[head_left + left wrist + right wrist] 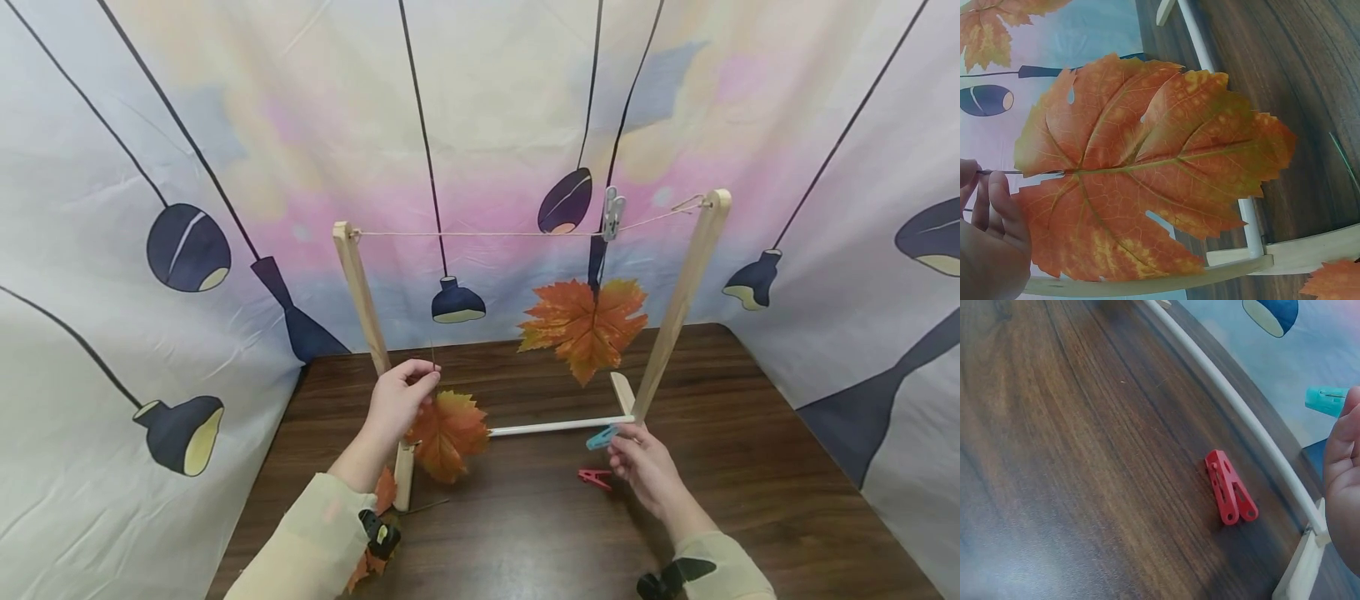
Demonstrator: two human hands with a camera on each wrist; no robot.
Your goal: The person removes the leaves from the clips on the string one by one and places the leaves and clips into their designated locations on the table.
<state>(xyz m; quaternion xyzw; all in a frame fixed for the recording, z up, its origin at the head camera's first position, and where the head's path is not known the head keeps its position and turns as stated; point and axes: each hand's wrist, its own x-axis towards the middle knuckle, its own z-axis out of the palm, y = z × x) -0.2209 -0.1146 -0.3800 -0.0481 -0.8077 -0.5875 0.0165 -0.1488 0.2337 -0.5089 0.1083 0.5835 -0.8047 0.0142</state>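
My left hand (401, 398) pinches the thin stem of an orange artificial maple leaf (1129, 169), which hangs below the fingers near the left post. In my right hand (651, 468) a blue clothespin (602, 437) is held between thumb and fingers, in front of the right post's foot. Below it on the table lies a red clothespin (1230, 487). A second maple leaf (588, 325) hangs by its stem from a grey clothespin (613, 213) clipped on the string (480, 234), toward the right post.
The wooden frame has a left post (362, 300), a right post (681, 308) and a white bottom rod (558, 427). More orange leaves (385, 490) lie on the brown table (510, 533), partly hidden by the left forearm. A printed cloth (495, 108) stands behind.
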